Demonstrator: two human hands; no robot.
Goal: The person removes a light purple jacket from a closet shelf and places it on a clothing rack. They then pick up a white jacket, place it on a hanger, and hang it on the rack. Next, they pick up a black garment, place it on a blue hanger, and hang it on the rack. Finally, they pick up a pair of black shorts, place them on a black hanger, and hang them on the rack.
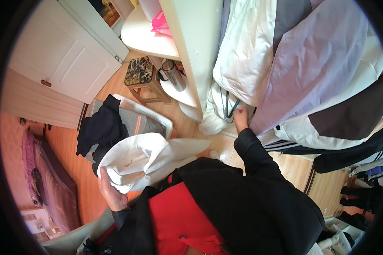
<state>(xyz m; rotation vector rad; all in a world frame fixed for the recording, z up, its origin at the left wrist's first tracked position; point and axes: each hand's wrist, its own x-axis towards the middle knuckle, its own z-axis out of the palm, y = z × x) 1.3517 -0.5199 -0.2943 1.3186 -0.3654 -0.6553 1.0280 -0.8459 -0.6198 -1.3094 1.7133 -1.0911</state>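
Note:
A white garment (134,159) hangs bunched from my left hand (110,192), whose fingers are closed on its edge, partly hidden by the cloth. My right hand (241,119) reaches out to the wardrobe, below the hanging clothes. Its fingers are curled round the end of a dark clothes hanger (228,106); a second hanger seems to lie against it. Beside the hangers droops a cream-white garment (215,112). Just above my right hand hang a white jacket (244,55) and a long lilac garment (315,51).
A white laundry basket (168,123) with grey and dark clothes (102,127) stands on the wooden floor, left of the wardrobe. Behind it are a stool with a marbled top (139,71) and shelves holding a steel flask (173,74). A white door (72,55) stands far left.

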